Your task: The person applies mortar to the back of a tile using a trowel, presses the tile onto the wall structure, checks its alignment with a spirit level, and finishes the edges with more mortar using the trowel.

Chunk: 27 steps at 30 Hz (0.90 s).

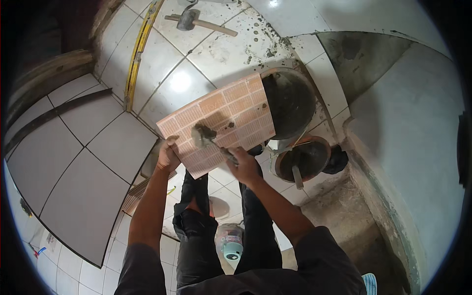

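Observation:
A terracotta-coloured tile [236, 101] is held out in front of me, its ribbed back facing up. My left hand [168, 156] grips the tile by its left edge. In my right hand [243, 166] is a trowel [200, 138], its handle closed in the fingers. The blade lies over the tile's back, with grey wet mortar [209, 131] beside it. A few small mortar spots dot the tile to the right of the blade. The tile's right end overlaps a large dark tub [295, 103], hiding part of it.
A bucket [314, 156] with a handled tool in it stands at the right. Farther off are a yellow spirit level [138, 56] and a mallet [188, 20] on the mortar-splashed tiled floor [216, 54]. Between my legs sits a clear, green-topped container [231, 243].

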{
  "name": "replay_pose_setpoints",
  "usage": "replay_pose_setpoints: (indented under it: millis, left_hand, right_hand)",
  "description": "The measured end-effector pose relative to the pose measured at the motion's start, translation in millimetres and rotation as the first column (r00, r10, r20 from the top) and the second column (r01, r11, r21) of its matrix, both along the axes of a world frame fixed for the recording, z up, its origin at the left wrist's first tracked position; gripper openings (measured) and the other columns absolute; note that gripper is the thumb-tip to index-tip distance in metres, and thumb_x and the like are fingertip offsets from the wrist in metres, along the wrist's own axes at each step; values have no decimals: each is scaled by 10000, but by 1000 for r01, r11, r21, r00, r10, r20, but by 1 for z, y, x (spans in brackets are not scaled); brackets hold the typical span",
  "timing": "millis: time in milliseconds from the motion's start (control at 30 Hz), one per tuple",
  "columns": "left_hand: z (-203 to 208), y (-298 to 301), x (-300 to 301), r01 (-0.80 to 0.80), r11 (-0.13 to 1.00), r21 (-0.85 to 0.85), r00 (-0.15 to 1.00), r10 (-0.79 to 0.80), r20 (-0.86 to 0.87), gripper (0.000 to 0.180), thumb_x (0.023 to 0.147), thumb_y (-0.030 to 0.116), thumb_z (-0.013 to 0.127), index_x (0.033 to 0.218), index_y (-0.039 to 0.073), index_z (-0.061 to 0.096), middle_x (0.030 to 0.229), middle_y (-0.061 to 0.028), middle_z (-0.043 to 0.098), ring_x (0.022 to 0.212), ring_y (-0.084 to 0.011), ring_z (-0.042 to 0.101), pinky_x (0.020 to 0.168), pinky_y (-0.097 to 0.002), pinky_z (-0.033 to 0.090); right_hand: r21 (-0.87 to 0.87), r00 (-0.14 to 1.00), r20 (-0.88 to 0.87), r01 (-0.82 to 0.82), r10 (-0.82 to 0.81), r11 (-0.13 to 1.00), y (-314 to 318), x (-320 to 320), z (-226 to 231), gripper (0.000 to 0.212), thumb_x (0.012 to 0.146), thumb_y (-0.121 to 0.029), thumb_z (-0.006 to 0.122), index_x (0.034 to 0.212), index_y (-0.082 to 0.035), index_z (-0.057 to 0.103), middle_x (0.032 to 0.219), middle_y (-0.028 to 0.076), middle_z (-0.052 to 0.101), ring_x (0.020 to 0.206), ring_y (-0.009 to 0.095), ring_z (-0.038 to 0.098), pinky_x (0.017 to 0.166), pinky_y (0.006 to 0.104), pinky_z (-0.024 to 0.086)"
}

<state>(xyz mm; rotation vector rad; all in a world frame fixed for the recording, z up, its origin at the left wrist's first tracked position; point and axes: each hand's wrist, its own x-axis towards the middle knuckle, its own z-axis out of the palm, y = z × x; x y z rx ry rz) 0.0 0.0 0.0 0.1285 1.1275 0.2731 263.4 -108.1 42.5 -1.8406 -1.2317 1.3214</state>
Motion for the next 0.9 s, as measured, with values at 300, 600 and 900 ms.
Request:
replay_pose_setpoints:
  millis: [300,600,900]
  left_hand:
    - [29,14,21,-148,988,46,986,151,-74,847,821,699,345,1440,164,128,1446,-44,251,1308,-259,272,1044,-495,251]
    - [12,12,14,-148,988,45,988,146,53,824,837,686,323,1434,149,136,1439,-84,258,1279,-286,328,1027,-466,308]
    - [9,12,16,-118,993,33,993,118,5,822,852,669,312,1444,143,89,1466,-81,204,1310,-274,278,1057,-456,264]
  right_hand:
    - [21,979,187,-90,85,996,2,-40,25,300,748,-96,629,1036,-76,549,825,122,537,673,331,582,555,401,475]
    - [27,963,219,-168,158,985,-24,-11,33,227,736,-111,669,949,-69,602,772,106,521,609,303,556,519,389,456]
    - [-206,1000,-31,-12,6,979,-48,7,35,333,759,-227,683,1012,-48,561,871,159,609,745,351,615,642,388,488]
